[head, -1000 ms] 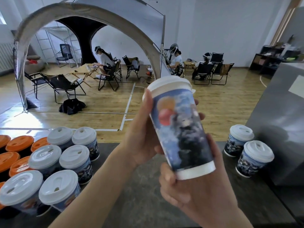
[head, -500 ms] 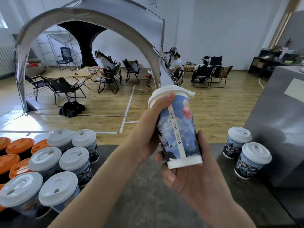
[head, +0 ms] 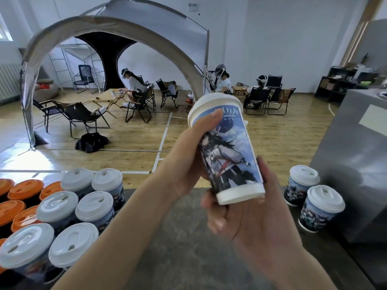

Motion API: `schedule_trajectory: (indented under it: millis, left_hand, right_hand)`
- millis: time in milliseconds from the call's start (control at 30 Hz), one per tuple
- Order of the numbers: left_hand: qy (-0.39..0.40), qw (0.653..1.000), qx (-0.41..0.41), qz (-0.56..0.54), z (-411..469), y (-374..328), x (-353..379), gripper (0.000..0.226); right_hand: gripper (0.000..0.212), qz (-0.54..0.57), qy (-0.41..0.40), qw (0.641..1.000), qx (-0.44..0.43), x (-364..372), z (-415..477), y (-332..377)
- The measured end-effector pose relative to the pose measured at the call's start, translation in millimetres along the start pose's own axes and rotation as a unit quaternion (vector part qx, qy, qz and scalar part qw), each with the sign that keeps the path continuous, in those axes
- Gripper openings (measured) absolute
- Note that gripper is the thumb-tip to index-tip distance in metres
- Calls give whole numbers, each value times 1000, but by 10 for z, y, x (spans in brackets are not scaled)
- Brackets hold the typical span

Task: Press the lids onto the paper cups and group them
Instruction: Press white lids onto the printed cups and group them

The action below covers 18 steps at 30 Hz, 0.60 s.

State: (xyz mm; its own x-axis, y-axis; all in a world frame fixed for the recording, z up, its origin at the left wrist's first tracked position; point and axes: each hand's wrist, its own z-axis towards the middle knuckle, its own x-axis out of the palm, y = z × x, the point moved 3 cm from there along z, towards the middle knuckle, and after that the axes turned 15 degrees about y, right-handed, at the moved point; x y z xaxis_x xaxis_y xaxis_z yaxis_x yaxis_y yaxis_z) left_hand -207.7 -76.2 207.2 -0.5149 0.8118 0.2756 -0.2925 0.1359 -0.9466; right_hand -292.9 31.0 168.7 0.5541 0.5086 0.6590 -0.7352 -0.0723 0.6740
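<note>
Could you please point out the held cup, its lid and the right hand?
held cup (head: 230, 155), head view, printed side wall.
lid (head: 215, 102), head view, white top.
right hand (head: 247, 222), head view, middle of the hand.

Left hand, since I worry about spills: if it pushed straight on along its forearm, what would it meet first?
The cup it grips; the left hand has its thumb at the rim of the lid. Beyond looks free, though depth is unclear.

The left grip (head: 184, 164) enters from the lower left, forearm extended, and wraps the upper wall of the cup (head: 230, 147), thumb tip near its top. The right grip (head: 247, 222) holds the base from below, fingers curled, thumb raised alongside.
</note>
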Motion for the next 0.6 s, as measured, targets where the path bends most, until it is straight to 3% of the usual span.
schedule_trajectory:
  millis: [100,300,467,600]
  left_hand:
    - [1,1000,16,15,148,-280,3,80]
    - [71,995,65,16,438,-1058,118,75]
    - [33,995,83,40,546,-1417,246,75]
    - [6,991,111,73,581,-1599,241,85]
  right_hand:
    - [64,-81,14,996,-31,103,169,218]
    - [65,-158,28,985,-68,359,706,763]
    - [71,-178,42,980,-85,513,883,1030]
    - [64,-224,-3,968,-113,621,991,1153]
